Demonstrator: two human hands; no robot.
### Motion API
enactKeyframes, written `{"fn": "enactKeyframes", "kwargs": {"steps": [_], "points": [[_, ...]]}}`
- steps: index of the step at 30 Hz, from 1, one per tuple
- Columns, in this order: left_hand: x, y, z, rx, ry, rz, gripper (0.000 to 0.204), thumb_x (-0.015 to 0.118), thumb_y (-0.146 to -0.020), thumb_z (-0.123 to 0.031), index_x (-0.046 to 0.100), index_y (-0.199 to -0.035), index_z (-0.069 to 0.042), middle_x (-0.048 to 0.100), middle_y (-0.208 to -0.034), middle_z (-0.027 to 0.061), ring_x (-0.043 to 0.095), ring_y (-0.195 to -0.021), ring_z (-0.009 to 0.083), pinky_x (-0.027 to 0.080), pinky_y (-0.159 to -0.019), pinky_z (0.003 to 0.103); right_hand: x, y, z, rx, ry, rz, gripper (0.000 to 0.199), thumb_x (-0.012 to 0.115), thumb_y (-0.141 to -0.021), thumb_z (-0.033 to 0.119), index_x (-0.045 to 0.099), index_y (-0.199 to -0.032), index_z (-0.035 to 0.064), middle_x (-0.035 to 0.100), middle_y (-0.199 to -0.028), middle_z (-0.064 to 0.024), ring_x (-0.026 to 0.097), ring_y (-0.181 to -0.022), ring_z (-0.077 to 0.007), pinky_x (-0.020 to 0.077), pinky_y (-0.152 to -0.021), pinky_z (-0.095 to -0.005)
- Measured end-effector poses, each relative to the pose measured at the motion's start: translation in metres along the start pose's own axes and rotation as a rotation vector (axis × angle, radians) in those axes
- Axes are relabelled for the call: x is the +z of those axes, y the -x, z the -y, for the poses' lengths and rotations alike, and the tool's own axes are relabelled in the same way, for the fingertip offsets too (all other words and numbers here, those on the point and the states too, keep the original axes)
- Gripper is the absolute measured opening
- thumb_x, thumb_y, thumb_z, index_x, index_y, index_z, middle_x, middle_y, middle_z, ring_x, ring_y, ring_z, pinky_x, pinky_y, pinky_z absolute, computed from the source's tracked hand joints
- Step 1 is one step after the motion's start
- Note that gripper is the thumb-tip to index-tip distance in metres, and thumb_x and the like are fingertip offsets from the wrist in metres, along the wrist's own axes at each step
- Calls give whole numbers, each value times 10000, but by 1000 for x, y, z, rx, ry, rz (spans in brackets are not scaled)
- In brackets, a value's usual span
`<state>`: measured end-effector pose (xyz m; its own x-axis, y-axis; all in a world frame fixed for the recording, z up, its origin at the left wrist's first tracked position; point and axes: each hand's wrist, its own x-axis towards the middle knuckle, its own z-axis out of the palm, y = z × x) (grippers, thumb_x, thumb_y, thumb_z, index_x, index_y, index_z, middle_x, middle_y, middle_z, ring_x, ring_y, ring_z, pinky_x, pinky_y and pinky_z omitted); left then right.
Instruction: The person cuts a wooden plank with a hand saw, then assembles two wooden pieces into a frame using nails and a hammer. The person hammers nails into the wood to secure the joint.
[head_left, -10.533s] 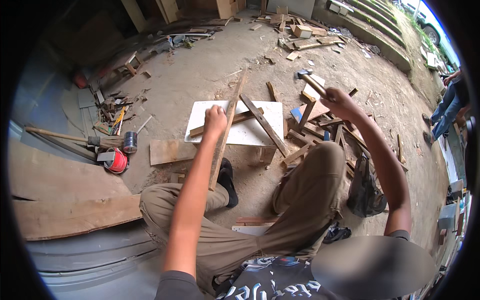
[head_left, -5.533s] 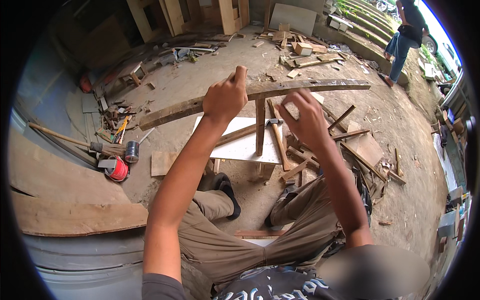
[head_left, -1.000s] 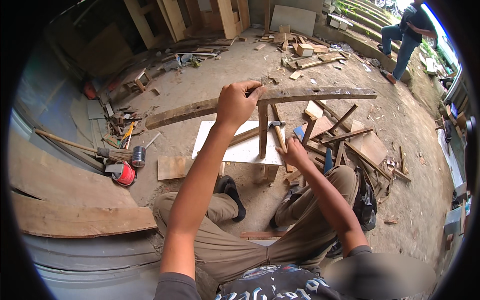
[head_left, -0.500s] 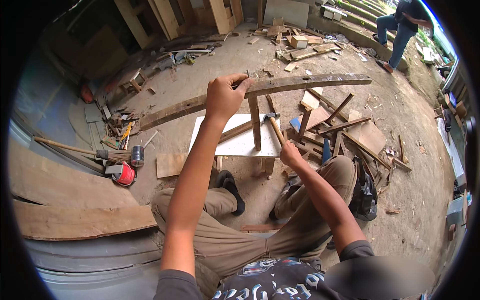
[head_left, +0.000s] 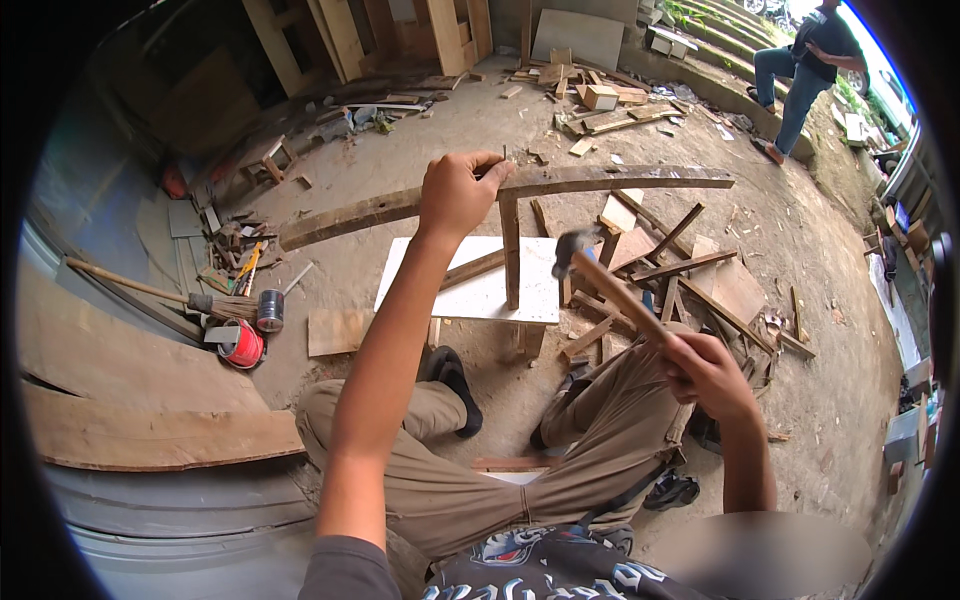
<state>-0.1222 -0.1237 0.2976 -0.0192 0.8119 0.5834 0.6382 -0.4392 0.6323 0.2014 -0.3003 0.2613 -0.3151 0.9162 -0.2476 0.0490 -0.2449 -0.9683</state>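
My left hand (head_left: 455, 200) pinches a nail (head_left: 505, 153) that stands upright on a long wooden plank (head_left: 630, 178). The plank lies crosswise before me, and an upright wooden strip (head_left: 511, 255) meets its underside. Below it is a white board (head_left: 480, 300), with another wooden strip (head_left: 470, 270) slanting over it. In my right hand (head_left: 708, 372) is a hammer (head_left: 625, 295), gripped by its wooden handle. The hammer's head is raised to the right of the upright strip, apart from the nail.
Scrap wood (head_left: 690, 270) is heaped at the right. A broom (head_left: 215, 303), a tin can (head_left: 270, 310) and a red bucket (head_left: 241, 345) are at the left, beside wide boards (head_left: 150, 430). Another person (head_left: 800, 75) stands at the far right near steps. More offcuts (head_left: 610, 105) lie farther back.
My right hand has drawn the hammer back toward me, up and to the right, away from the upright strip. My left hand keeps its pinch on the nail.
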Motion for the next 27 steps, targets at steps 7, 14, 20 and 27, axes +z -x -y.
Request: {"fn": "enactKeyframes", "kwargs": {"steps": [7,14,20,27], "points": [[-1,2,-4,-82,-20,42,237,753,-858,-243,768,-960,-30,746,-808,126,706,-698,183,526,-665,307,34,-8,39,-430,228,-139,350,457,-1062,297,563,-1226,7,495,-785,39,447,-598,-9,335,-493,-175],[2,2,-5,-40,18,11,212,729,-870,-249,767,-926,-48,723,-745,120,677,-628,215,502,-617,335,45,-58,79,-502,462,-229,311,494,-1050,333,561,-988,36,476,-697,58,439,-505,-5,359,-421,-188],[2,6,-4,-22,8,12,201,732,-866,-245,770,-930,-59,726,-749,113,687,-639,228,509,-625,329,40,-56,101,-362,674,-225,339,492,-1050,347,604,-1074,28,475,-689,56,425,-503,-12,360,-419,-196],[0,6,-8,-39,-28,44,221,741,-859,-247,771,-952,-48,736,-787,128,705,-678,230,526,-650,324,49,-50,127,-464,595,-239,387,501,-1043,354,602,-943,-7,516,-660,6,454,-551,-65,382,-491,-280]]}}
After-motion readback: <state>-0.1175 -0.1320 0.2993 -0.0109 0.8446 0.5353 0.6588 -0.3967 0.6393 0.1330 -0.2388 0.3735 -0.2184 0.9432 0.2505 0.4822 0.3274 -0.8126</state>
